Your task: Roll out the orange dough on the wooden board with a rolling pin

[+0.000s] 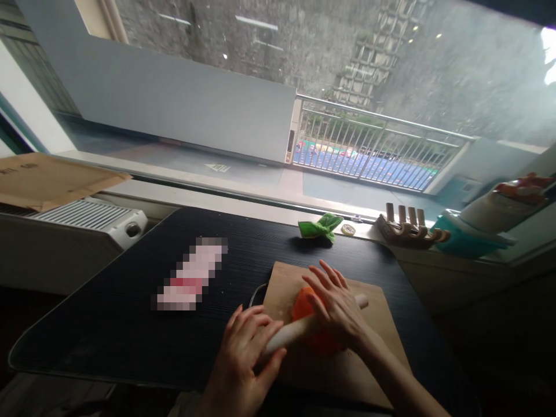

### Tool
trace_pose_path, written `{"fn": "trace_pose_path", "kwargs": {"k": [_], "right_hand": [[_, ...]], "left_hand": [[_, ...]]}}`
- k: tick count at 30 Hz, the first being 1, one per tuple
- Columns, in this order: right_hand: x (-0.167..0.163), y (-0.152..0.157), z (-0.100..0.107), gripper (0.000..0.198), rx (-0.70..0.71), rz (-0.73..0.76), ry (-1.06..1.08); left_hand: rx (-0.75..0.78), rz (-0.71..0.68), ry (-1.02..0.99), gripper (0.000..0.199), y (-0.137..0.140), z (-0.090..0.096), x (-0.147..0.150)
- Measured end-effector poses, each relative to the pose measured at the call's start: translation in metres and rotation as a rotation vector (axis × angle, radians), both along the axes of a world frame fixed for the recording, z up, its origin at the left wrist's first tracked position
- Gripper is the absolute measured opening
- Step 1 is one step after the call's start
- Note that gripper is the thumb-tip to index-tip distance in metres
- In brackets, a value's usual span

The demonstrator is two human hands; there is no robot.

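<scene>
A pale wooden rolling pin (292, 334) lies at a slant across a flattened orange piece (300, 304) that looks like dough. Both rest on a wooden board (377, 359). My left hand (245, 344) is closed about the pin's left end, fingers on the far side and thumb on the near side. Toward the other end, my right hand (339, 301) presses its palm on the pin with its fingers stretched out beyond it. It hides part of the pin and of the orange piece.
The dark table (130, 330) carries a blurred pink packet-like item (191, 275) at left and a green cloth (319, 226) at its far edge. On the windowsill stand a tape roll (348, 230), a wooden rack (406, 229) and a teal container (469, 237). Cardboard (65, 176) lies at left.
</scene>
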State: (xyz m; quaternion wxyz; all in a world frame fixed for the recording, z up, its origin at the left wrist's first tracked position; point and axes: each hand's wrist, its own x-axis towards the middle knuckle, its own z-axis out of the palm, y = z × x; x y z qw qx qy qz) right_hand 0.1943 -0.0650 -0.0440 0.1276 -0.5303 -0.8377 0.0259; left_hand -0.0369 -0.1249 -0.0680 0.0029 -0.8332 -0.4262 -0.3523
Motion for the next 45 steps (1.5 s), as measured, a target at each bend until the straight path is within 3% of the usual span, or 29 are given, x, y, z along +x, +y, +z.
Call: {"fn": "trace_pose_path", "kwargs": {"k": [2,4,9,11,15,19,22,24,27,33,36,41,45], "right_hand": [[0.015,-0.024,-0.004,0.042,0.035,0.113,0.005],[0.019,-0.025,-0.004,0.044,0.044,0.154,0.01],[-0.014,0.043,0.009,0.048,-0.019,0.041,0.067],[-0.02,0.056,0.013,0.05,-0.055,0.006,0.086],[-0.001,0.017,0.011,0.047,-0.05,0.11,0.033],[0.013,-0.017,0.008,0.045,-0.003,0.184,-0.001],[0.0,0.012,0.01,0.043,-0.04,0.102,0.059],[-0.006,0.045,0.013,0.044,-0.162,0.014,0.145],[0.006,0.074,0.019,0.051,-0.226,-0.047,0.178],[0.045,0.037,0.005,0.046,-0.217,-0.07,0.125],[0.024,0.038,-0.001,0.045,-0.189,-0.092,0.101],[-0.032,0.073,0.004,0.048,-0.138,-0.076,0.064],[-0.012,0.061,0.004,0.044,-0.151,-0.017,0.019]], "left_hand": [[-0.023,-0.063,0.03,0.038,-0.006,0.002,0.001],[-0.03,-0.079,0.023,0.042,-0.008,0.002,0.003],[-0.018,0.06,-0.065,0.043,0.009,-0.007,0.002],[0.0,0.098,-0.09,0.039,0.012,-0.007,0.0],[0.014,0.026,-0.093,0.031,-0.001,-0.002,0.002],[0.013,-0.09,-0.032,0.036,-0.013,-0.002,0.008],[0.026,-0.019,-0.039,0.037,-0.001,-0.004,0.008],[0.034,0.026,-0.06,0.032,0.01,-0.001,0.005],[0.056,0.011,-0.055,0.029,0.012,0.004,0.003],[0.122,-0.118,-0.082,0.037,-0.028,-0.006,0.021],[0.105,-0.107,-0.137,0.037,-0.033,-0.014,0.029],[0.173,-0.046,-0.101,0.044,-0.02,-0.017,0.021],[0.143,-0.073,-0.07,0.039,-0.024,-0.015,0.029]]}}
